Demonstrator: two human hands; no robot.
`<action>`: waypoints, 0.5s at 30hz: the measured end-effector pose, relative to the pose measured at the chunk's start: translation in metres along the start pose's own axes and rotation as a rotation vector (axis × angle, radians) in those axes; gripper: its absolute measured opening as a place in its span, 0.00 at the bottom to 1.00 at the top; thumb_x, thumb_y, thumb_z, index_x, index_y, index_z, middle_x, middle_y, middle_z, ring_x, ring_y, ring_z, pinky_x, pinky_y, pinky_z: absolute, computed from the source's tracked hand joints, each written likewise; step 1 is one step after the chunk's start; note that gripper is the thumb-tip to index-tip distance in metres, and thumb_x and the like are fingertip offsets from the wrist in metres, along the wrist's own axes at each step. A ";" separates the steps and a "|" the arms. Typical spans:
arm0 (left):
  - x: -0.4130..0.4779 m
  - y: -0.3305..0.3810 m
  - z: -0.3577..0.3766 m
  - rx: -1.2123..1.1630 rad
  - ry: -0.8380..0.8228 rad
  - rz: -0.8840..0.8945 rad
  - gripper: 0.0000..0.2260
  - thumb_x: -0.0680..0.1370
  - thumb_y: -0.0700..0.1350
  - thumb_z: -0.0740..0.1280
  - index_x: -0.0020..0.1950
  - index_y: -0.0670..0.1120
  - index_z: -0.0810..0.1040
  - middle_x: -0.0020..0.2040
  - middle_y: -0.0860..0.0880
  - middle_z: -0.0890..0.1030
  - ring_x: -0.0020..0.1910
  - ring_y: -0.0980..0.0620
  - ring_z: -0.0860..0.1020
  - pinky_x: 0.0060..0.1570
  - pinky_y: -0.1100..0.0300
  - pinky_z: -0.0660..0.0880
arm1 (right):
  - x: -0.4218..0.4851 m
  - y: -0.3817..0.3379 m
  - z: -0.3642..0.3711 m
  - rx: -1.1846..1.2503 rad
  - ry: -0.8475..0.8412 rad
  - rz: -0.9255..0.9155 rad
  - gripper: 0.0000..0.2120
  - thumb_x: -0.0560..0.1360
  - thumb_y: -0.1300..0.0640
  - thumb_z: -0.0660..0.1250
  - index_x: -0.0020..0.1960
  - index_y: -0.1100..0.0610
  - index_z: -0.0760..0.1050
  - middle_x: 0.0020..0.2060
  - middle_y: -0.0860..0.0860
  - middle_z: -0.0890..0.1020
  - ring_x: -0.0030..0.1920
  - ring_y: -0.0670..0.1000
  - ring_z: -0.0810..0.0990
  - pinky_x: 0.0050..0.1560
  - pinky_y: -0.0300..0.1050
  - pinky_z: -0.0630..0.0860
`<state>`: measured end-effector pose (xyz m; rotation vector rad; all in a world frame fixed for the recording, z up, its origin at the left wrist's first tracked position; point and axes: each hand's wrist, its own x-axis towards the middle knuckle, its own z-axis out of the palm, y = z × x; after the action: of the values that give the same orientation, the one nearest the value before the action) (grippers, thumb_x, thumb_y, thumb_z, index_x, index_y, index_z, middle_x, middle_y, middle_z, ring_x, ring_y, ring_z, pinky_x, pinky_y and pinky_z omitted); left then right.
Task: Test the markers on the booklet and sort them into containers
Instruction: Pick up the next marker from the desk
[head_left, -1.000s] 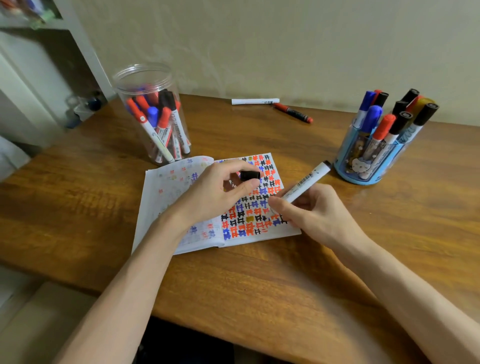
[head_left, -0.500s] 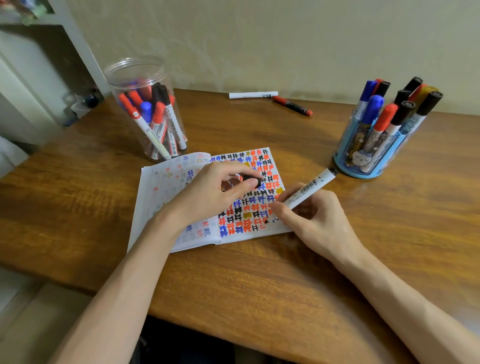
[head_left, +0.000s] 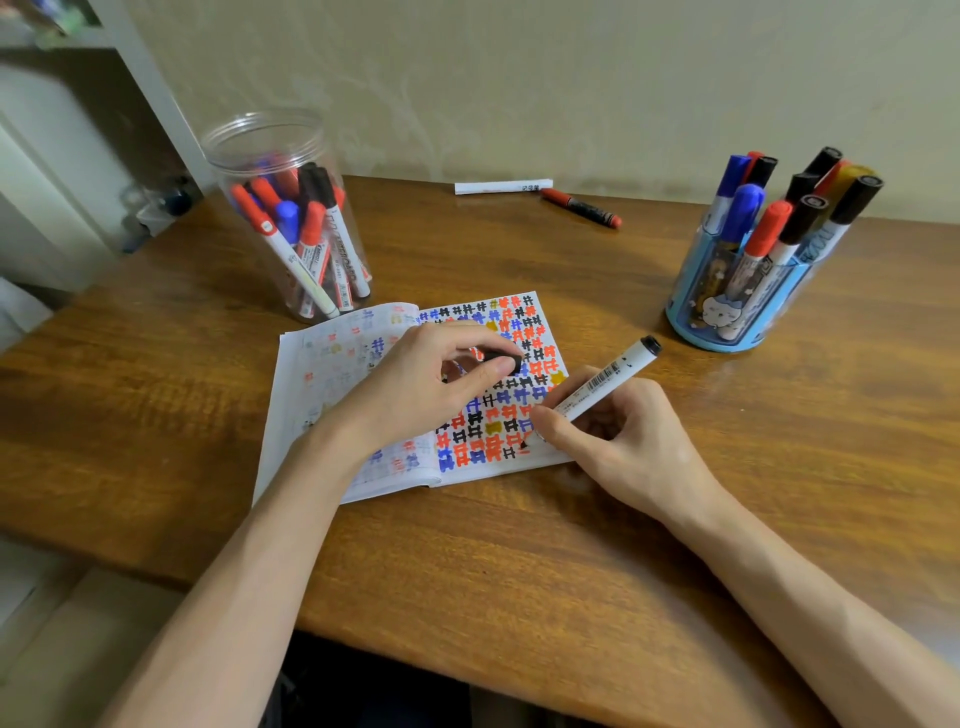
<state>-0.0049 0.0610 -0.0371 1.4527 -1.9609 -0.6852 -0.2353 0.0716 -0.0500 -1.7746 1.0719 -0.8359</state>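
Left hand (head_left: 426, 384) half hides black cap (head_left: 504, 358); marker (head_left: 602, 379) tip meets booklet (head_left: 332, 353)

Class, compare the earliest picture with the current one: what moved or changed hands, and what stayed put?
The right hand lowered the marker, bringing its tip down to the booklet near the lower right corner. The left hand kept pinching the black cap over the page. The clear jar, blue holder and loose markers stayed put.
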 end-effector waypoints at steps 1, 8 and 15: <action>0.000 0.000 0.000 -0.003 0.001 -0.002 0.10 0.82 0.50 0.68 0.63 0.58 0.82 0.56 0.68 0.80 0.59 0.71 0.76 0.52 0.79 0.72 | 0.000 0.000 0.000 -0.003 0.006 0.000 0.05 0.79 0.54 0.74 0.49 0.56 0.83 0.45 0.47 0.88 0.40 0.44 0.88 0.38 0.36 0.81; 0.000 0.001 0.000 -0.007 0.003 0.005 0.11 0.82 0.50 0.68 0.63 0.56 0.82 0.57 0.65 0.81 0.59 0.68 0.77 0.53 0.75 0.75 | 0.000 0.001 -0.002 0.011 0.019 0.010 0.05 0.79 0.54 0.74 0.49 0.56 0.82 0.47 0.47 0.88 0.44 0.44 0.88 0.41 0.39 0.84; 0.000 0.000 0.000 0.001 0.003 0.010 0.11 0.82 0.50 0.68 0.63 0.57 0.82 0.57 0.64 0.81 0.59 0.68 0.77 0.54 0.73 0.75 | 0.000 0.003 -0.002 -0.048 -0.008 -0.033 0.05 0.79 0.53 0.74 0.50 0.55 0.82 0.47 0.46 0.88 0.42 0.44 0.88 0.39 0.37 0.82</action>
<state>-0.0046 0.0609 -0.0374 1.4425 -1.9662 -0.6771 -0.2374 0.0700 -0.0522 -1.8380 1.0683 -0.8286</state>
